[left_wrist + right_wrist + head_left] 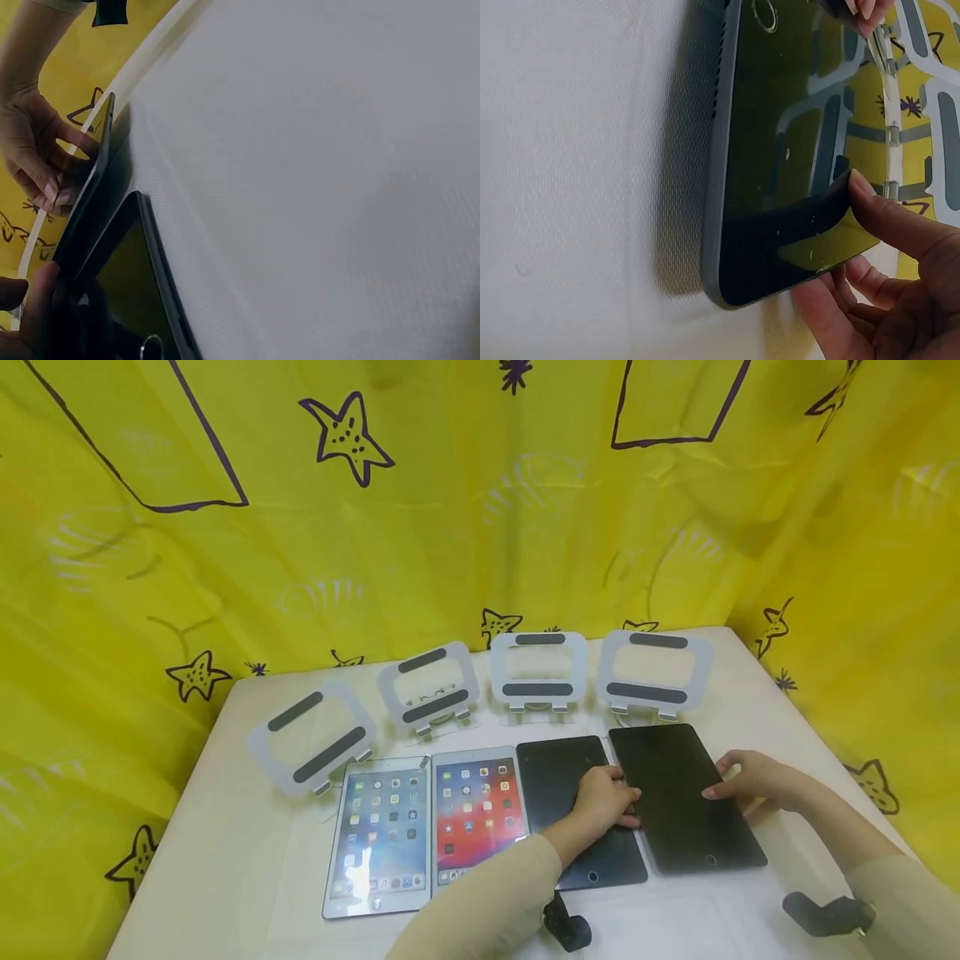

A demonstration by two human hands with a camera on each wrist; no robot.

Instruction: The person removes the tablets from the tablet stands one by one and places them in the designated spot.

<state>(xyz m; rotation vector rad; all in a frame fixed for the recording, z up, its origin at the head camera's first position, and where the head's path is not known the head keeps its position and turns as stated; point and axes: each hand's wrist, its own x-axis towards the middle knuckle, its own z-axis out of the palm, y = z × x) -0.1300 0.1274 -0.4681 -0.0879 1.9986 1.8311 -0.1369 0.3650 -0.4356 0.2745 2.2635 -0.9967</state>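
Observation:
A dark-screened tablet (675, 802), rightmost of the row, is held by both hands. My right hand (757, 781) pinches its right edge, thumb on the glass and fingers underneath, as the right wrist view shows. At the opposite edge, my left hand (603, 797) grips with its thumb over the rim; its other fingers are partly hidden. A shadow beneath the held tablet (795, 172) shows it tilted up off the table. Under my left hand lies another black-screened tablet (600, 868). Left of that lie two lit tablets, one with a red screen (476, 810), one with a blue screen (382, 827).
Several white tablet stands with grey pads line the back: one far left (311, 735), one left of centre (429, 687), one centre (538, 671), one right (655, 672). Yellow patterned cloth (450, 543) hangs behind the white table (225, 860).

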